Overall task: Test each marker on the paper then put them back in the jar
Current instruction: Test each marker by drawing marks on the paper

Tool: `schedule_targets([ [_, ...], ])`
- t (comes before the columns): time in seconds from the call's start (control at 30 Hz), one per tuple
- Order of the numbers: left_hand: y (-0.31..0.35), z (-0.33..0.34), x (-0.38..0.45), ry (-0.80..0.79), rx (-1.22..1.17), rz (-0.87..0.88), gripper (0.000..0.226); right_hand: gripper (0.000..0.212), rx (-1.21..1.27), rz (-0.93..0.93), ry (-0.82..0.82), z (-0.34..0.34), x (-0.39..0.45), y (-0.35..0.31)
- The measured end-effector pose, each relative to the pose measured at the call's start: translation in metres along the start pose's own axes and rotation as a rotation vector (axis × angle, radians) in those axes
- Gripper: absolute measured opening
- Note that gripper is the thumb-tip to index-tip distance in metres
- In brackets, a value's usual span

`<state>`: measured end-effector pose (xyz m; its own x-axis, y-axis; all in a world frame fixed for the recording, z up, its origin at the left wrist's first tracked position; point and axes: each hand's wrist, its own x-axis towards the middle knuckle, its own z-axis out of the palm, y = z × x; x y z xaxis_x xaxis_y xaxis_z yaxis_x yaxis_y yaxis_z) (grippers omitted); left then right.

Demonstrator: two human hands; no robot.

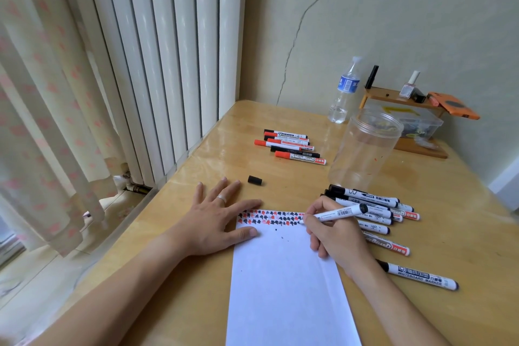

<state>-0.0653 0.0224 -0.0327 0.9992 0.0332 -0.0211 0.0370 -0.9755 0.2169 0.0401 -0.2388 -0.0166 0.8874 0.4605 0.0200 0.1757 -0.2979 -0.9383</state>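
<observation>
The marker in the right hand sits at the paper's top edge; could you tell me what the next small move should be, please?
Probably a short stroke: the right hand holds the uncapped marker tip-down on the paper, whose cap lies aside, while the left hand steadies the sheet.

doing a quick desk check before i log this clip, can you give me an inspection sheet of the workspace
surface: wooden table, glossy, set in a room corner.
job's things: white paper with rows of red and black test marks along its far edge; clear jar upright, open, no markers in it; group of markers beyond the paper; second pile right of it; loose black cap.
clutter: water bottle, small wooden shelf with small items, orange object.
grippers: left hand flat, pressing the paper's corner; right hand fingers pinch an uncapped marker, tip on the paper.
cables: nothing seen.
surroundings: radiator, curtain, cracked wall.
</observation>
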Motion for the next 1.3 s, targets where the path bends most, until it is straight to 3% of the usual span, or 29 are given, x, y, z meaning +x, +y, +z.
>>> schedule_targets([
  [0.97, 0.002, -0.003, 0.002, 0.034, -0.072, -0.010, 0.070, 0.018, -0.021, 0.025, 0.033, 0.001, 0.000, 0.001],
  [1.17, 0.013, -0.010, 0.029, 0.277, -0.111, -0.171, 0.058, 0.018, 0.035, 0.011, 0.038, -0.001, 0.000, 0.000],
  [1.3, 0.014, -0.016, 0.060, 0.340, -0.128, -0.172, 0.053, 0.017, 0.071, 0.004, 0.026, -0.002, -0.002, -0.002],
])
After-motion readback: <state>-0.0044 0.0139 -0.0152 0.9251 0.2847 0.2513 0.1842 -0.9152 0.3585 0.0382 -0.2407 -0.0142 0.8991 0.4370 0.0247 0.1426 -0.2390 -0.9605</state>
